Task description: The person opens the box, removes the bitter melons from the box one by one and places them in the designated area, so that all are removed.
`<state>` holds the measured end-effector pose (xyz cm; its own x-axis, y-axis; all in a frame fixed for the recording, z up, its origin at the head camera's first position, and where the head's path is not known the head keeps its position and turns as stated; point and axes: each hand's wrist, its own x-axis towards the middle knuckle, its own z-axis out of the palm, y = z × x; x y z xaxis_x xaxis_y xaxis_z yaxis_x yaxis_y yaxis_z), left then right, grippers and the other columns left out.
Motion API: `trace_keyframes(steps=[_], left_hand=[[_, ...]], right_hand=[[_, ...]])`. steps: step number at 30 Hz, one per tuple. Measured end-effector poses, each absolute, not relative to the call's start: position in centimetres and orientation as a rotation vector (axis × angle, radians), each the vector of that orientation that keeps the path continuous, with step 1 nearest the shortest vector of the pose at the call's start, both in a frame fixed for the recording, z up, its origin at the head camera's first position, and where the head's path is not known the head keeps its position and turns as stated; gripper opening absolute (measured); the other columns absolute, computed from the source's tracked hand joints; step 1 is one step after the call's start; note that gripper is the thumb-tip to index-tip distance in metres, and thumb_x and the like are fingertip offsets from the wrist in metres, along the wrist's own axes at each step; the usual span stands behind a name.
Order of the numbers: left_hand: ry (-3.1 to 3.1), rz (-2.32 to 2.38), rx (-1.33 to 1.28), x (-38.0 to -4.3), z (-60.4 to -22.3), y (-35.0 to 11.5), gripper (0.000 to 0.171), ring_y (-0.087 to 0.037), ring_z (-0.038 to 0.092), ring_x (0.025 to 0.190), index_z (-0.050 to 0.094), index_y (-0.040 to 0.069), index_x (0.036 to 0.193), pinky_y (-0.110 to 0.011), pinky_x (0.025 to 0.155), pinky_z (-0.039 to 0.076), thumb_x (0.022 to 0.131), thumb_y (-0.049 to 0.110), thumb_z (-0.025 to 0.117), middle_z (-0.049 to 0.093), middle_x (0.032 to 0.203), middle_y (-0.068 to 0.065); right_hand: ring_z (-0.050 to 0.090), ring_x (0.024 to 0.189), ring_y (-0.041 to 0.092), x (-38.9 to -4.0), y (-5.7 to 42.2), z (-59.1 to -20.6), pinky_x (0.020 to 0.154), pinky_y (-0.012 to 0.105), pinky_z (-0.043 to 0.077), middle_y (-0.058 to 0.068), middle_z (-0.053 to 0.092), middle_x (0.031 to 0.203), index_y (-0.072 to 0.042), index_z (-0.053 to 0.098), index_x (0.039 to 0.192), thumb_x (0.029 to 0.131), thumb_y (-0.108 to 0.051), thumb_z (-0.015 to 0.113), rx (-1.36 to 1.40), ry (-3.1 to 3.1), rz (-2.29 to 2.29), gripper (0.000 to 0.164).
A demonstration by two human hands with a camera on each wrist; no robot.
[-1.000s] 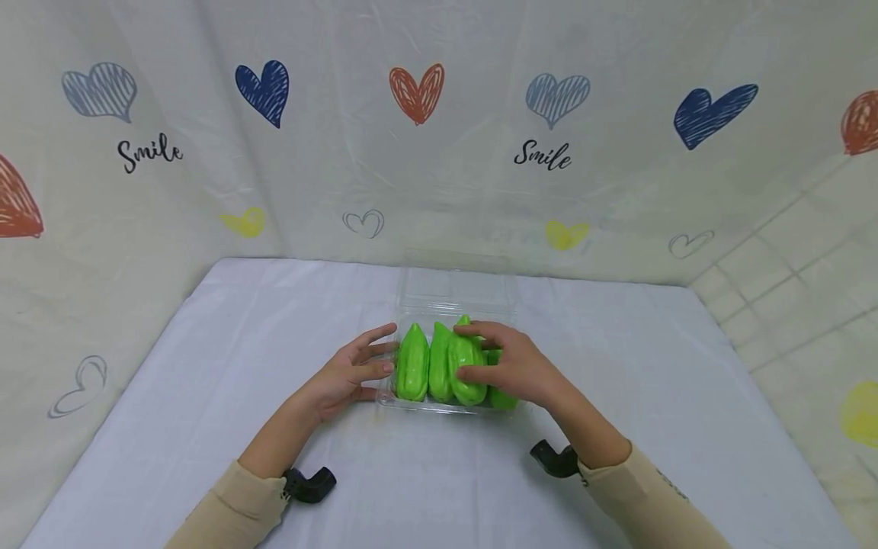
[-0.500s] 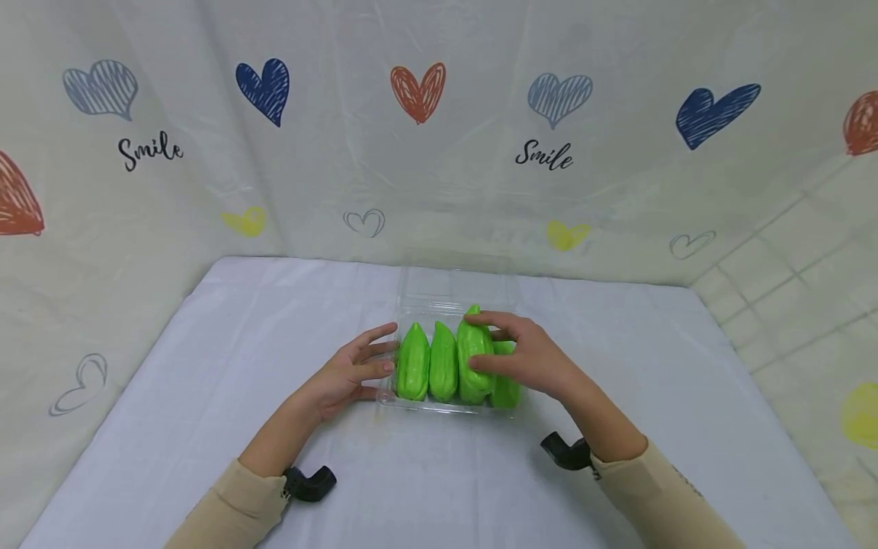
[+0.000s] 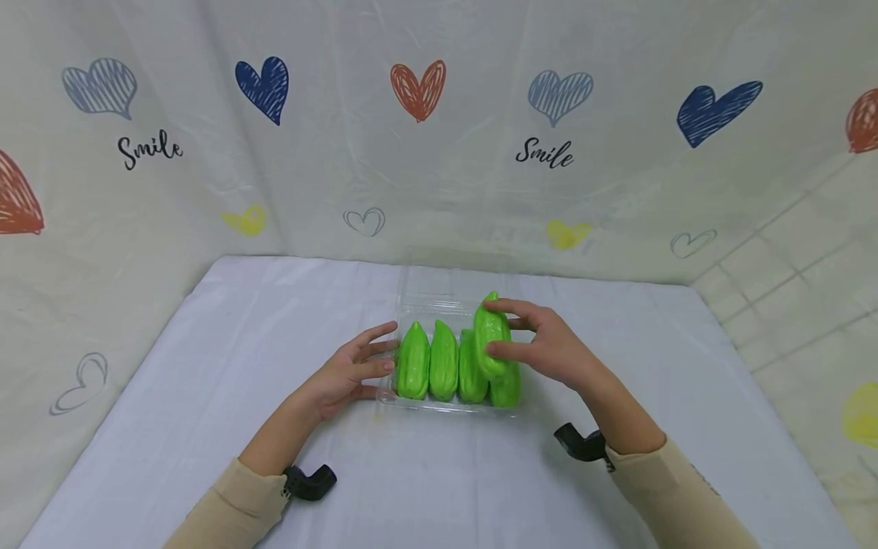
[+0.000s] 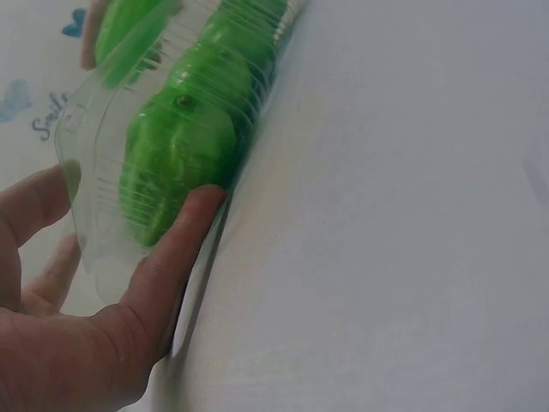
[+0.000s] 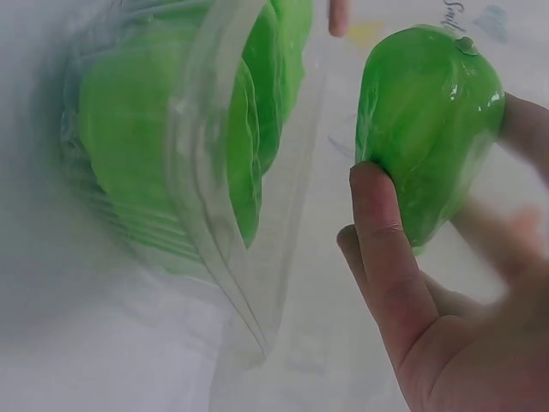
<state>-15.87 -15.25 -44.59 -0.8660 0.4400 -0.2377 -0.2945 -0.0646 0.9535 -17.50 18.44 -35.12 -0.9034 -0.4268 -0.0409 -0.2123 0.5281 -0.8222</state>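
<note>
My right hand [image 3: 549, 347] holds a ridged green fruit [image 3: 491, 335] with a pointed tip and a glossy skin, gripped between thumb and fingers. In the right wrist view this fruit [image 5: 429, 120] is raised beside the clear plastic container [image 5: 249, 309], apart from its rim. Several similar green fruits [image 3: 413, 362] lie side by side in the container, tips pointing away; the held one partly hides those at the right end. At the container's left end, my left hand [image 3: 338, 379] touches the wall with spread, fairly straight fingers, and its thumb [image 4: 184, 240] presses low against the side.
Behind the fruits, the container's hinged clear lid [image 3: 453, 286] stands raised. A white cloth [image 3: 425, 473] covers the table, and a curtain [image 3: 459, 175] printed with hearts and "Smile" hangs behind it. Black camera mounts [image 3: 310, 483] sit at both wrists.
My right hand has moved the held fruit rightward and up, out of the row, uncovering the third fruit beneath. The left hand stays in the same place at the container.
</note>
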Motion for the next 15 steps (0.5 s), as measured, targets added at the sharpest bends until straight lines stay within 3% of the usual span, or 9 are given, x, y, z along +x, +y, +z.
trace_keyframes(steps=[15], left_hand=[[1.719,1.979,0.123,-16.0,-44.6,-15.3,0.070,-0.037,0.040,0.140,0.029,0.029,0.157,-0.046,0.088,0.056,0.098,0.011,0.063,0.030,0.160,-0.011]], right_hand=[[0.047,0.136,0.034,-18.5,20.0,-34.5,0.096,0.057,0.049,-0.002,0.044,0.153,-0.029,0.055,0.143,0.087,-0.033,0.079,-0.485,2.510,-1.367,0.061]])
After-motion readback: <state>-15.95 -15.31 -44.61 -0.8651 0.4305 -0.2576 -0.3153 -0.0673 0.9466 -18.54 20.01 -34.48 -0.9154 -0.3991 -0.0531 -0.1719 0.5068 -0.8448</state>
